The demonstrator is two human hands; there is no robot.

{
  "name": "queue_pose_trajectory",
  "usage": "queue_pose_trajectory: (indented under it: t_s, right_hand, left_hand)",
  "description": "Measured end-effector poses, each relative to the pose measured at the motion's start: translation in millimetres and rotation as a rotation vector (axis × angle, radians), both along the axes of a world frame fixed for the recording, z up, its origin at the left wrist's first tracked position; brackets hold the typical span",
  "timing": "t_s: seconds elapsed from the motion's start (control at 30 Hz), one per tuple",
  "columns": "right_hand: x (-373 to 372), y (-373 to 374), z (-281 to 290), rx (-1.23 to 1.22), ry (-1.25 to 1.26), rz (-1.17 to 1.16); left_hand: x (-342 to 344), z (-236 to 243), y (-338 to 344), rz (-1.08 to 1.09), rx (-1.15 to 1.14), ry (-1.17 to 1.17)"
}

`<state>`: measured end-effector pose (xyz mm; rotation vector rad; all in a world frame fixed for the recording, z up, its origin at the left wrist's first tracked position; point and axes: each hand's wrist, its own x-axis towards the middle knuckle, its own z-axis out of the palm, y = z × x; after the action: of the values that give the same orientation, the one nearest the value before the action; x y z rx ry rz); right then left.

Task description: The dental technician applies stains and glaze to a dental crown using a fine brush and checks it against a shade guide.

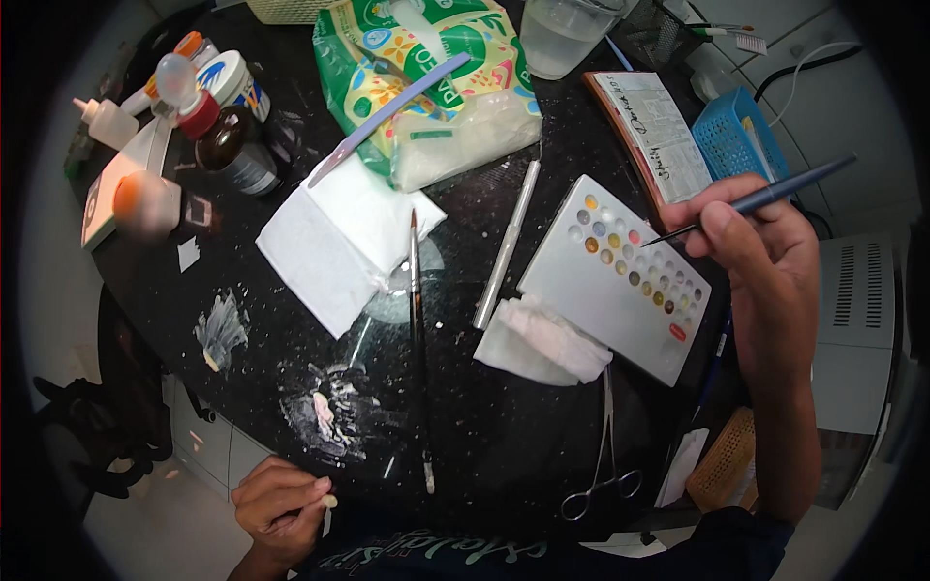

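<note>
My right hand (760, 242) is closed on a thin brush (790, 189) with a blue-grey handle. Its dark, fine tip reaches the flat white palette (605, 290), among rows of small round wells holding yellow, brown, grey and pink colours. Down at the lower left, my left hand (281, 508) pinches a small cream, tooth-like piece (330, 502) with a thin pale strip below it. Between the hands lies a long dark-handled brush (417, 320). A folded white pad (547, 339) touches the palette's near left edge, and forceps with ring handles (603, 465) lie below that.
White paper sheets (339, 232) lie under a pale spatula (387, 116) by a green packet (436, 68). A metal rod (509, 242) lies mid-table. Bottles, including a brown one (232, 145), crowd the far left. A plastic cup (567, 34) and blue basket (736, 136) stand far right. Whitish smears (334, 412) mark the table.
</note>
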<state>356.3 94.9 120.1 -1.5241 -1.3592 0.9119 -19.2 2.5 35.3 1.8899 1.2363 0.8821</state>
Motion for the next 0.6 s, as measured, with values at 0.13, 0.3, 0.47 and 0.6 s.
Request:
queue_pose_trajectory:
  t_s: [0.13,0.3,0.47,0.6]
  right_hand:
    - [-22,-55,26,0.101,-0.128,-0.087]
    - [-48,-150,38,0.281,-0.116,0.032]
    - [-124,-159,-21,0.463,-0.159,0.118]
    - [-154,-148,-54,0.505,-0.056,0.253]
  left_hand:
    - [2,9,15,-0.072,0.158,0.101]
    - [3,11,24,-0.129,0.341,0.062]
    - [-6,-5,22,-0.121,0.561,0.109]
    - [-8,-8,17,-0.092,0.632,0.168]
